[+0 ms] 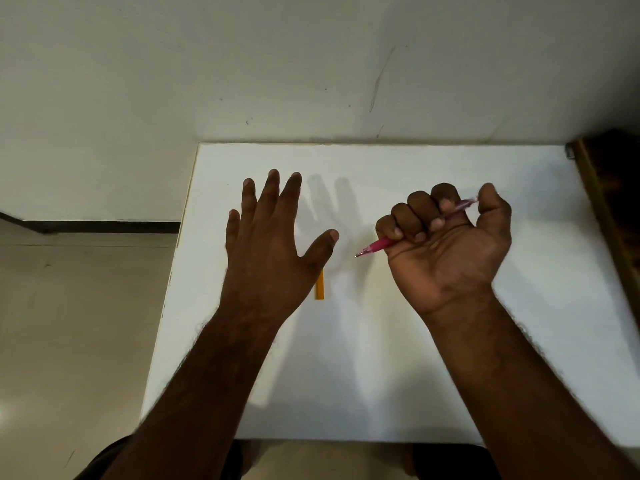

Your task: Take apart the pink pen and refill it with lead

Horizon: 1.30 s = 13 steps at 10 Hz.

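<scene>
My right hand [446,247] is closed in a fist around the pink pen [377,244], palm turned toward me. The pen's metal tip points left and down, and its clear rear end pokes out by my thumb. My left hand [270,244] hovers palm down over the white table [346,375], fingers spread, holding nothing. A small orange lead case [320,288] lies on the table just under the left thumb's base, partly hidden by that hand. The pen tip is a short way right of my left thumb, not touching it.
The table stands against a pale wall [311,64]. A dark wooden piece of furniture [609,188] borders the table's right side. Tiled floor [76,323] lies to the left, and the table's near edge is close to my body.
</scene>
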### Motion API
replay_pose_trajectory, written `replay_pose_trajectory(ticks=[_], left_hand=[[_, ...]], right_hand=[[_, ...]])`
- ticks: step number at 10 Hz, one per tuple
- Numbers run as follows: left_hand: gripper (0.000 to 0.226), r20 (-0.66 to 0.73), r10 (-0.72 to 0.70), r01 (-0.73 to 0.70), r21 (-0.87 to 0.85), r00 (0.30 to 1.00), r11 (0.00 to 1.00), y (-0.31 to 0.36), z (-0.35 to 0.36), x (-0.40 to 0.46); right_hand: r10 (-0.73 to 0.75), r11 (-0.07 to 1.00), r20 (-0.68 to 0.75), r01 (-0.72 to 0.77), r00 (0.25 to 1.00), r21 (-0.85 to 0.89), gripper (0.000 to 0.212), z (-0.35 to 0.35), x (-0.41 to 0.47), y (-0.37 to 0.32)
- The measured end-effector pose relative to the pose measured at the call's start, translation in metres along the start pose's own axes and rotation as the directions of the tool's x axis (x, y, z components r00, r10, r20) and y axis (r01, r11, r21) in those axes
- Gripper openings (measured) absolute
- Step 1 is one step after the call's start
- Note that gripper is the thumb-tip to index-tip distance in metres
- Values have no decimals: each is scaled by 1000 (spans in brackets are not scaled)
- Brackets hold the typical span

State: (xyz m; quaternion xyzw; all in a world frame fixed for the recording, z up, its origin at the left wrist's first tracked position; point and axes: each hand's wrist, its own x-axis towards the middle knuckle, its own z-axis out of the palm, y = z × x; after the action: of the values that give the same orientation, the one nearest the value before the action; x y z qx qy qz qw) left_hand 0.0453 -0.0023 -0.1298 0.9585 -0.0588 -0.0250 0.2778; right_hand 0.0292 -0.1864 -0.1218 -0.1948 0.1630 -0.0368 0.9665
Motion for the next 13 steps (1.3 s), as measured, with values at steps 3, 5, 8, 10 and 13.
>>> replay_pose_trajectory(ticks=[3, 5, 8, 10, 13], left_hand=[[84, 1, -2, 2, 13, 1000, 1000, -1, 0, 1], [84, 4, -3, 3, 14, 1000, 1000, -1, 1, 1], [84, 4, -6, 6, 18, 1000, 1000, 0, 2, 1], [84, 2, -3, 3, 29, 1000, 1000, 0, 1, 1], [85, 4, -8, 8, 36, 1000, 999, -1, 2, 1]], right_hand=[[4, 999, 7, -3, 1000, -32, 44, 1, 0, 1], [1, 999, -2, -1, 1000, -48, 41, 2, 0, 1], [15, 997, 15, -13, 1000, -76, 37, 2, 0, 3], [10, 997, 11, -9, 1000, -79, 38, 1, 0, 1], [8, 997, 0, -8, 1000, -71, 40, 0, 0, 1]])
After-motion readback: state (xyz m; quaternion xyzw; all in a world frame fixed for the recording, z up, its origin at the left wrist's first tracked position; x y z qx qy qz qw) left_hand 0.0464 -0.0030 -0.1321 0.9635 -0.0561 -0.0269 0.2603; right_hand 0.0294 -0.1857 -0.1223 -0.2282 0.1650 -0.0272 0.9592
